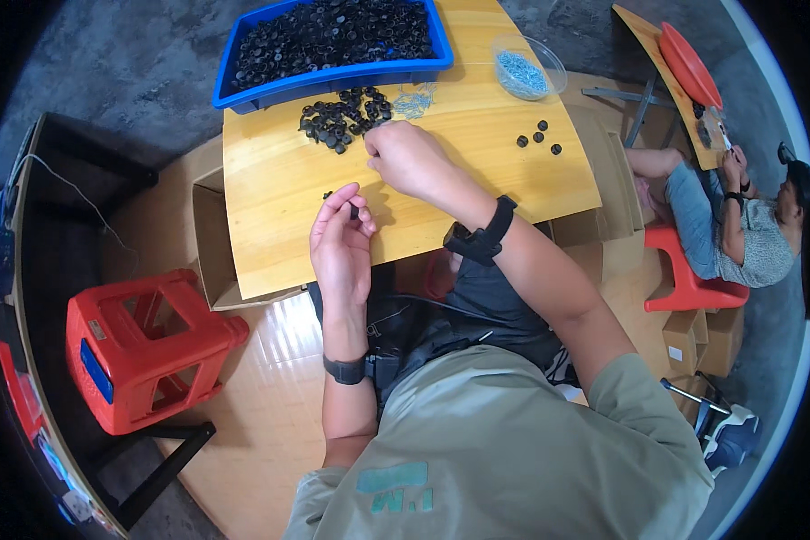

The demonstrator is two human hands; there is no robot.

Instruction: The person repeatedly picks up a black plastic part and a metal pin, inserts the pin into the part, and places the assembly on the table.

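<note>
My left hand (340, 243) is held over the near part of the wooden table (477, 153), palm up. Between its curled fingers and thumb is a small black plastic part (354, 211), and another dark bit shows by the fingertips. My right hand (409, 157) reaches to the near edge of a loose pile of small round black parts (337, 121). Its fingers are bent together and point down; whatever they pinch is hidden. Beside the pile lie scattered thin silvery pins or screws (414, 101).
A blue tray (333, 79) full of black parts stands at the far edge. To its right is a clear bowl (529, 72) of small bluish metal pieces, with several black parts (538, 138) nearby. A red stool (144, 351) stands left; another person (747, 225) sits at right.
</note>
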